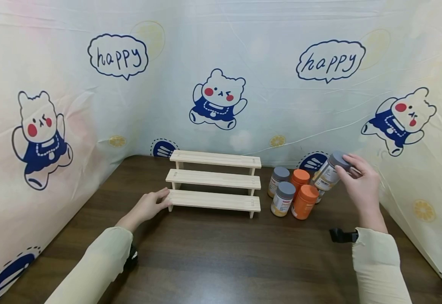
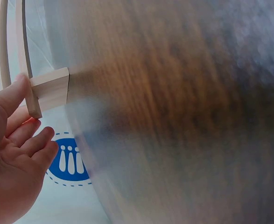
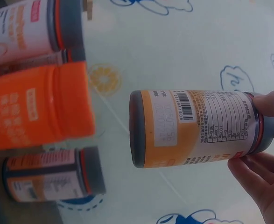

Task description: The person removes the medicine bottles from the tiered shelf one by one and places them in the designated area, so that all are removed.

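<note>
At the left front corner of a three-step wooden display stand (image 1: 214,199), my left hand (image 1: 148,208) pinches the end of the lowest board, thumb on one side and fingertips on the other in the left wrist view. Over on the right, my right hand (image 1: 364,190) holds a supplement bottle (image 3: 193,128) by its grey lid, raised and tilted above the group. Its barcode and printed label face the right wrist camera. Below and left of it stand two orange bottles (image 1: 304,203) and grey-lidded bottles (image 1: 282,200), one partly hidden behind the raised bottle.
The stand and bottles are on a dark wood-grain table (image 1: 221,253). A printed cloth (image 1: 266,105) with cartoon bears rises at the back and both sides, close behind the stand.
</note>
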The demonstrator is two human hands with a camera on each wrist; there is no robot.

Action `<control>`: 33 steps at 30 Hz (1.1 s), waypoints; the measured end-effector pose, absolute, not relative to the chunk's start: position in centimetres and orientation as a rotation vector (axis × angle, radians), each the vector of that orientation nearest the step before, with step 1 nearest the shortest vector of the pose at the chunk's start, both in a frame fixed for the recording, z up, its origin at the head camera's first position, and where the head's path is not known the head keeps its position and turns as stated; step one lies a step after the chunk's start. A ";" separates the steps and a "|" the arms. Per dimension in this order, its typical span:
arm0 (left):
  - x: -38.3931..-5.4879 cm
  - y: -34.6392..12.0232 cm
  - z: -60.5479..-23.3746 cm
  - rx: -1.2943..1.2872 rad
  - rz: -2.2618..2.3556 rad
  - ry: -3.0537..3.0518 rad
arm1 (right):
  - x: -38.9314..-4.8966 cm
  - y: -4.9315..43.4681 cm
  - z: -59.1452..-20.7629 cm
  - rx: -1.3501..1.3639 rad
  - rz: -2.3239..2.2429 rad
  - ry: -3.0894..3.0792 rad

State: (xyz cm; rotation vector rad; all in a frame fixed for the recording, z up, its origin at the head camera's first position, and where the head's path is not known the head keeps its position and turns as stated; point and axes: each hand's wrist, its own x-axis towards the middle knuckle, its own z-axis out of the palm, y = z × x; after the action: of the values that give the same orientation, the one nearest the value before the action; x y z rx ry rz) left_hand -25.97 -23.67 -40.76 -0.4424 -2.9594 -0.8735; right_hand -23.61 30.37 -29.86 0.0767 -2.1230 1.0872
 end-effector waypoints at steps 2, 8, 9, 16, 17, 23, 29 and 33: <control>-26.0 -23.7 -40.8 -0.438 -0.876 -2.961 | -23.6 30.9 -30.3 0.058 1.066 -2.123; -26.0 -23.6 -40.8 -0.430 -0.885 -2.972 | -23.5 32.2 -32.0 -0.015 1.013 -2.153; -26.1 -23.6 -40.9 -0.428 -0.886 -2.973 | -23.5 32.4 -32.3 -0.029 1.014 -2.158; -26.2 -23.6 -40.9 -0.415 -0.872 -2.981 | -23.7 33.5 -34.6 -0.088 1.001 -2.240; -26.2 -23.6 -40.9 -0.415 -0.871 -2.980 | -23.7 33.6 -35.0 -0.092 0.992 -2.253; -26.1 -23.6 -40.8 -0.423 -0.872 -2.978 | -24.2 33.6 -37.2 -0.049 0.938 -2.276; -26.2 -23.6 -40.8 -0.425 -0.871 -2.974 | -24.5 33.5 -39.0 0.051 0.921 -2.303; -26.2 -23.6 -40.8 -0.430 -0.863 -2.975 | -24.4 33.5 -39.8 0.081 0.932 -2.321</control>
State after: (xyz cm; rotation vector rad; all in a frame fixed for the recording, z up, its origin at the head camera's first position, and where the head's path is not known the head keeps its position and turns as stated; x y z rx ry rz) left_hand -26.16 -23.58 -40.85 -0.4296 -2.9753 -0.8627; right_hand -24.44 33.53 -39.81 0.0812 -2.3214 0.9315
